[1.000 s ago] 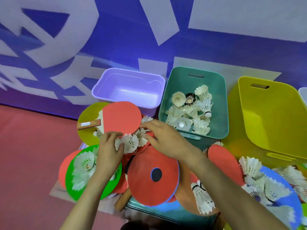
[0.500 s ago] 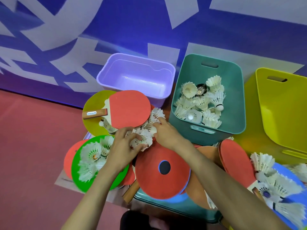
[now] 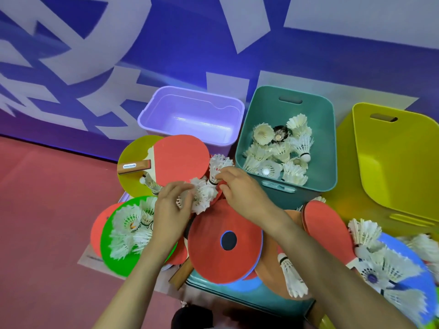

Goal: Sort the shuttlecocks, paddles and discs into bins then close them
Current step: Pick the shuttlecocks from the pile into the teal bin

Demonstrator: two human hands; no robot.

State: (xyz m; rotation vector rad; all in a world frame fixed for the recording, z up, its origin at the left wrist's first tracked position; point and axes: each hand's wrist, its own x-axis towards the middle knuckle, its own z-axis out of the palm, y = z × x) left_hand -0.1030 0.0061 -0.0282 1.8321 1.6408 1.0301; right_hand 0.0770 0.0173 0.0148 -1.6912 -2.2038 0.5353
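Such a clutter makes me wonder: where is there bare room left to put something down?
The purple bin and the yellow bin show bare insides, and the red floor left of the green disc is bare. Crowded: the middle pile of discs and paddles, where the left hand and right hand grip shuttlecocks; the teal bin is part-filled.

Bright, even light with saturated colours. Beyond the fingers (image 3: pixel 222 174), the floor of the lilac bin (image 3: pixel 190 108) shows white glare, and a bluish glow edges the wall (image 3: pixel 166 43). Shadows beneath the fingers are soft. Far right of them, shuttlecocks (image 3: pixel 389 271) smear, and the frame's edges bow.
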